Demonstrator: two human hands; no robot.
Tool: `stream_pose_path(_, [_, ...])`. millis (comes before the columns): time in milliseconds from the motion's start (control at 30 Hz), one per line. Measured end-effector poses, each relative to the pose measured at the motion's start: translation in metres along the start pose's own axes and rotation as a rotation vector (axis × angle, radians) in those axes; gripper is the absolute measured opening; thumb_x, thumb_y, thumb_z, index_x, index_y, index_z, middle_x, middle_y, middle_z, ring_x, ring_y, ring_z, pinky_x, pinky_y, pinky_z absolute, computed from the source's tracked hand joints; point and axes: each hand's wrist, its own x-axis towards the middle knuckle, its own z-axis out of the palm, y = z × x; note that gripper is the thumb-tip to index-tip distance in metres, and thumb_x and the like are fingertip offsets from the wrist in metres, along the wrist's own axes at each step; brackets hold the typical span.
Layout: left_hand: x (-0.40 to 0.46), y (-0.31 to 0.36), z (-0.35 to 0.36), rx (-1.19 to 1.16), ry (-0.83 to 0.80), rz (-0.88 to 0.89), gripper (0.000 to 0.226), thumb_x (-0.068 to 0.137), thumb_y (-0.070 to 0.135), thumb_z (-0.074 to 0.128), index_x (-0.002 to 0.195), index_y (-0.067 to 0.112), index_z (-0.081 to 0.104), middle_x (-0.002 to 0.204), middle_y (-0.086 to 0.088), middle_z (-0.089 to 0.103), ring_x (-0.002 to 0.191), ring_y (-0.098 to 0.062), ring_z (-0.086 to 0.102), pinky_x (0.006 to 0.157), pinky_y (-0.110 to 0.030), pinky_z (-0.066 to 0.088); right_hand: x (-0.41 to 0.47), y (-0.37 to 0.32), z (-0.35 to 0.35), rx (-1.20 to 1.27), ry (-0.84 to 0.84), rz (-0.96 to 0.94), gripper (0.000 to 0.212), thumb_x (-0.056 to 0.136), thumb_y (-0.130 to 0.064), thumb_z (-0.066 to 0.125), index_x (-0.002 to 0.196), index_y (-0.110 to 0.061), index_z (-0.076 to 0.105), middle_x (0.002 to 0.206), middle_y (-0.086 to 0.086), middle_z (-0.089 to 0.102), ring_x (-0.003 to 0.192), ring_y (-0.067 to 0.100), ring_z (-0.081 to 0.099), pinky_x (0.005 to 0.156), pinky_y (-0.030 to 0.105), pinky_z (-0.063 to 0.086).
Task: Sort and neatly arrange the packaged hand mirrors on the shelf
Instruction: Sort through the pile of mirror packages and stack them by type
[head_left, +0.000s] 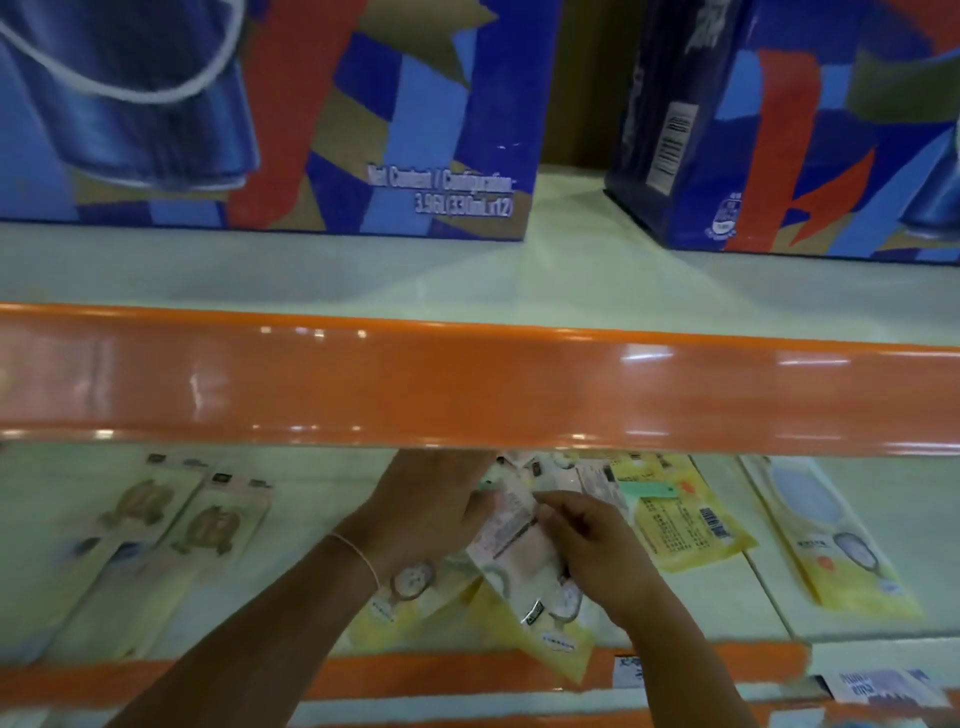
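Note:
Packaged hand mirrors lie flat on the lower shelf (322, 488). Both hands meet over a loose pile of yellow and white packs (524, 587) at the shelf's middle. My left hand (431, 499) reaches in under the orange rail and grips the upper end of a white pack (511, 530). My right hand (587, 540) pinches the same pack from the right side. Two packs with brown mirrors (208, 525) sit side by side at the left. A yellow pack (680, 519) and a longer yellow pack (841, 545) lie to the right.
The orange rail (467, 384) of the upper shelf hides the back of the lower shelf. Large blue and red drink cartons (363, 114) stand above it. An orange front edge (415, 670) with price labels (878, 686) borders the lower shelf.

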Motion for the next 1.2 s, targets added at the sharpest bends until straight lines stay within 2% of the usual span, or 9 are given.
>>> stream_pose_path(100, [-0.015, -0.013, -0.012, 0.059, -0.080, 0.030, 0.035, 0.095, 0.048, 0.043, 0.078, 0.019, 0.053, 0.073, 0.001, 0.059, 0.064, -0.016, 0.053, 0.071, -0.027, 0.041, 0.002, -0.018, 0.020, -0.010, -0.029, -0.056, 0.023, 0.095, -0.027, 0.057, 0.086, -0.039, 0.073, 0.065, 0.008, 0.061, 0.056, 0.022, 0.055, 0.053, 0.029, 0.045])
stream_pose_path(167, [-0.026, -0.025, -0.016, -0.032, -0.247, -0.099, 0.041, 0.095, 0.054, 0.041, 0.072, 0.020, 0.042, 0.063, -0.001, 0.045, 0.053, -0.017, 0.038, 0.061, -0.028, 0.034, 0.004, -0.024, 0.031, 0.041, -0.001, -0.057, 0.016, 0.092, -0.029, 0.061, 0.086, -0.029, 0.075, 0.060, 0.012, 0.048, 0.054, 0.018, 0.042, 0.049, 0.028, 0.036])
stream_pose_path(267, [-0.047, -0.043, -0.018, -0.220, -0.267, -0.263, 0.041, 0.095, 0.055, 0.043, 0.073, 0.021, 0.041, 0.063, -0.002, 0.042, 0.053, -0.018, 0.034, 0.051, -0.028, 0.027, 0.005, -0.028, 0.047, 0.381, -0.004, 0.073, 0.027, 0.084, -0.037, 0.068, 0.106, -0.021, 0.073, 0.082, 0.028, 0.062, 0.069, 0.029, 0.058, 0.063, 0.035, 0.048])
stream_pose_path(400, [-0.070, -0.056, -0.021, -0.277, -0.140, -0.414, 0.040, 0.096, 0.054, 0.040, 0.075, 0.021, 0.041, 0.062, 0.000, 0.045, 0.052, -0.017, 0.037, 0.049, -0.027, 0.028, 0.008, -0.025, 0.074, 0.762, -0.120, 0.223, 0.044, 0.084, -0.016, 0.068, 0.125, -0.005, 0.060, 0.117, 0.025, 0.065, 0.102, 0.038, 0.066, 0.081, 0.044, 0.058])
stream_pose_path(600, [-0.105, -0.075, -0.020, -0.418, -0.214, -0.598, 0.043, 0.090, 0.058, 0.049, 0.108, 0.019, 0.045, 0.072, 0.003, 0.061, 0.061, -0.016, 0.059, 0.053, -0.033, 0.045, -0.003, -0.030, 0.121, 0.591, 0.071, 0.232, 0.018, 0.081, -0.009, 0.070, 0.093, 0.004, 0.071, 0.094, 0.026, 0.072, 0.082, 0.036, 0.070, 0.072, 0.039, 0.058])
stream_pose_path(767, [-0.121, -0.084, -0.025, -0.766, -0.312, -0.657, 0.061, 0.091, 0.032, 0.064, 0.141, 0.022, 0.030, 0.075, -0.002, 0.068, 0.054, -0.013, 0.066, 0.052, -0.024, 0.054, -0.006, -0.033, 0.139, 0.513, 0.143, 0.247, 0.013, 0.082, -0.009, 0.071, 0.087, 0.003, 0.072, 0.084, 0.026, 0.071, 0.063, 0.027, 0.066, 0.054, 0.030, 0.053])
stream_pose_path(900, [-0.129, -0.088, -0.027, -0.807, -0.297, -0.634, 0.049, 0.092, 0.026, 0.063, 0.134, 0.019, 0.040, 0.083, -0.003, 0.066, 0.055, -0.016, 0.063, 0.051, -0.027, 0.055, 0.001, -0.034, 0.148, 0.507, 0.134, 0.299, 0.022, 0.078, -0.017, 0.076, 0.085, 0.004, 0.073, 0.092, 0.031, 0.069, 0.076, 0.035, 0.062, 0.076, 0.045, 0.051])
stream_pose_path(1067, [-0.136, -0.097, -0.028, -0.840, -0.222, -0.723, 0.042, 0.093, 0.026, 0.061, 0.129, 0.020, 0.042, 0.084, -0.003, 0.065, 0.056, -0.017, 0.060, 0.048, -0.026, 0.050, 0.016, -0.035, 0.162, 0.473, 0.134, 0.353, 0.041, 0.086, -0.032, 0.068, 0.073, 0.007, 0.060, 0.064, 0.024, 0.055, 0.049, 0.022, 0.041, 0.048, 0.027, 0.035])
stream_pose_path(1200, [-0.151, -0.122, -0.023, -0.773, -0.046, -0.885, 0.024, 0.092, 0.025, 0.060, 0.111, 0.027, 0.044, 0.094, -0.004, 0.066, 0.071, -0.020, 0.063, 0.055, -0.034, 0.056, 0.022, -0.034, 0.181, 0.334, 0.240, 0.368, 0.028, 0.092, -0.027, 0.063, 0.086, 0.001, 0.066, 0.075, 0.022, 0.070, 0.062, 0.024, 0.059, 0.053, 0.029, 0.043])
